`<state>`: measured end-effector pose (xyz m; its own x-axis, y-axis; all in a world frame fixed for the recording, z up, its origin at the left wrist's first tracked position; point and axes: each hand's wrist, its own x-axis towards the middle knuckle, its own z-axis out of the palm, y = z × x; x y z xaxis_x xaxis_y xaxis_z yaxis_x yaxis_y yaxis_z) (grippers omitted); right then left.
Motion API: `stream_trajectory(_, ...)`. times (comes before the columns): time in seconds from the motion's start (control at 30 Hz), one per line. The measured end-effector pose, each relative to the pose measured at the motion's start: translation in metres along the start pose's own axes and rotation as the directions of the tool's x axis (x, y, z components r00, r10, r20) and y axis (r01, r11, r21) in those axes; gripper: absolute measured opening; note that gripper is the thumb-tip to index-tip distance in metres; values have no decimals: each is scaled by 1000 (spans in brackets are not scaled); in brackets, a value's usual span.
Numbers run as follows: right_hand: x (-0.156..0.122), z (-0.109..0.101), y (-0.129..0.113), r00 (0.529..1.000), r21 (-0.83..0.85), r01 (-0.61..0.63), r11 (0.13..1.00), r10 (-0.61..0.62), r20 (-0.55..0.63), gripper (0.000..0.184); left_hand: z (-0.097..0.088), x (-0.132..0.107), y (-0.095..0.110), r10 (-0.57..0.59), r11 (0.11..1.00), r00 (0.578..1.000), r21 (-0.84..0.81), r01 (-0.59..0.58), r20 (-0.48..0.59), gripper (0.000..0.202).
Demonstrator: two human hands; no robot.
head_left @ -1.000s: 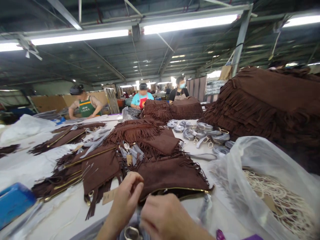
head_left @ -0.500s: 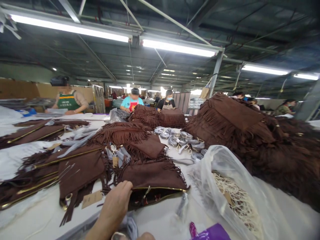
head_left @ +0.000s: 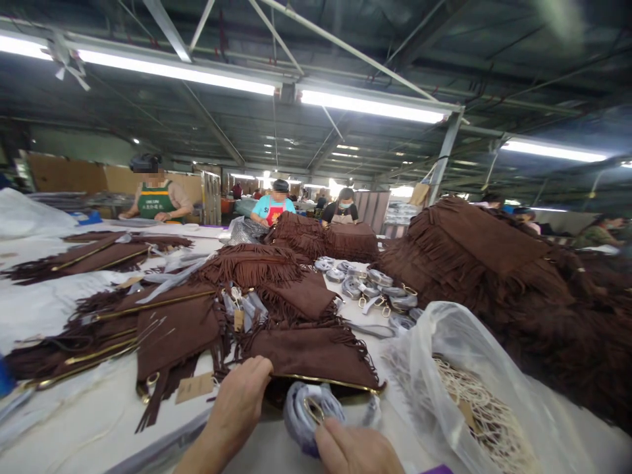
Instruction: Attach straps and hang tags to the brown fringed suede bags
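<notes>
In front of me lies a brown fringed bag, its gold zipper side toward me and its mouth gaping. My left hand pinches the bag's near left edge. Fingers of my right hand are closed on a coiled strap, wrapped in grey plastic, with a gold clasp showing. The coil is right at the bag's mouth, overlapping its opening; how far it reaches in cannot be seen. To the left, another fringed bag lies flat, with a brown paper tag beside it.
Several coiled straps lie behind the bag. A clear plastic sack with cream strings stands at the right, before a tall heap of brown fringed bags. Co-workers stand across the table.
My right hand has come up from the bottom edge, bringing the coiled strap to the bag's mouth. My left hand keeps its hold on the bag. The view has shifted slightly left.
</notes>
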<state>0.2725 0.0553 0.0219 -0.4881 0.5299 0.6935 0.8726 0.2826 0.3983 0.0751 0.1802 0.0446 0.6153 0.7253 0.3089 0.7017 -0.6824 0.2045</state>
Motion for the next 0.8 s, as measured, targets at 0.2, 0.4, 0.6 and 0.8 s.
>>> stream_trajectory(0.2,11,50,12,876,-72,-332,940,336,346,19,-3,3,2,62,998,995,16,-64,84,27)
stream_trajectory(0.4,10,24,35,823,352,-460,815,243,513,30,-6,5,-8,-10,997,957,75,-12,288,29)
stream_trajectory(0.6,-25,5,97,573,-138,-538,831,481,663,41,-8,2,-8,-27,998,954,68,7,298,34)
stream_trajectory(0.8,-40,25,101,615,-127,-497,859,451,647,23,-11,0,51,156,984,964,-120,-133,215,25)
